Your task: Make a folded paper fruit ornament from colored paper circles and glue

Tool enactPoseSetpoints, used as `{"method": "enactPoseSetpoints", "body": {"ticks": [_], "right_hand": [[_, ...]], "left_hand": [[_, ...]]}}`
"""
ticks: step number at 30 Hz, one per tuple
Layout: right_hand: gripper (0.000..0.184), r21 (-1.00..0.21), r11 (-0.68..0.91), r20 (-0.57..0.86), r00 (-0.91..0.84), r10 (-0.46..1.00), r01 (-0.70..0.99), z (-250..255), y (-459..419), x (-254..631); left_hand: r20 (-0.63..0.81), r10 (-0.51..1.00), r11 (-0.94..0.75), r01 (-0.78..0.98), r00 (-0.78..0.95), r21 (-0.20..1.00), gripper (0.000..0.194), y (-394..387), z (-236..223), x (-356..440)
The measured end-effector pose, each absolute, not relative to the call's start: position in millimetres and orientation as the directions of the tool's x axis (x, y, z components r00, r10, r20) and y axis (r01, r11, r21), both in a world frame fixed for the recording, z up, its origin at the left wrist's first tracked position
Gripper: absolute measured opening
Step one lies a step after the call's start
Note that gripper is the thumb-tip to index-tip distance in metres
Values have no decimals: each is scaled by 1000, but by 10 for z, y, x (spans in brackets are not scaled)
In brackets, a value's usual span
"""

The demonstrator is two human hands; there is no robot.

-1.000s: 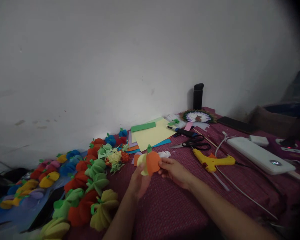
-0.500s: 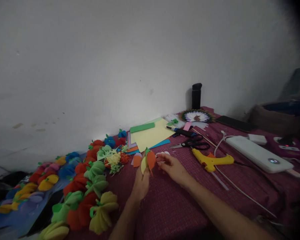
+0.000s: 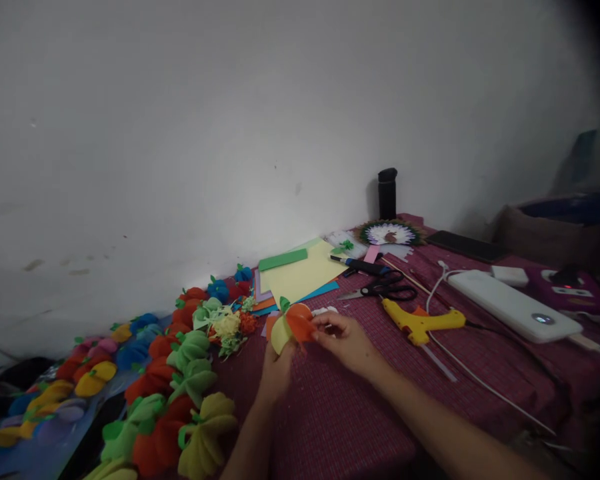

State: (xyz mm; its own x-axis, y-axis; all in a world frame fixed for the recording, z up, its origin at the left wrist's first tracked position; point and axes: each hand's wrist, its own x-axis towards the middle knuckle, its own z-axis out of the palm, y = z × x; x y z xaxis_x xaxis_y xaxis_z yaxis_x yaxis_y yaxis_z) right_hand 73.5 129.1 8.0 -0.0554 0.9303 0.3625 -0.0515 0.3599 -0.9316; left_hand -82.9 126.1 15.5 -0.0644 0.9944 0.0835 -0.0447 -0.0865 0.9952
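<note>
Left fingers grip the pumpkin by its yellow side; right fingers seem to pinch its orange edge, above the tabletop. I'd steady the left, ease the right gently against creasing, clear of the glue gun rightward.

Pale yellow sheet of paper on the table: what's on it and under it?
A green paper strip and the end of a dark-handled tool overlap the pale yellow sheet. Lavender paper, orange paper and blue paper peek out beneath; anything wholly under it is hidden.
</note>
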Motion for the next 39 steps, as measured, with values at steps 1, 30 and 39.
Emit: {"method": "enactPoseSetpoints", "body": {"ticks": [1,30,39], "right_hand": [[15,-918,397,398,-56,916,-20,94,1269,734],[38,-753,595,623,14,782,281,153,1170,747],[27,-690,682,708,32,706,242,112,1162,737]], "left_hand": [[82,994,-85,-49,-70,995,38,1268,141,-829],[99,995,-92,-258,12,962,34,1311,43,-794],[149,988,-136,-238,37,962,40,1283,124,-752]]}}
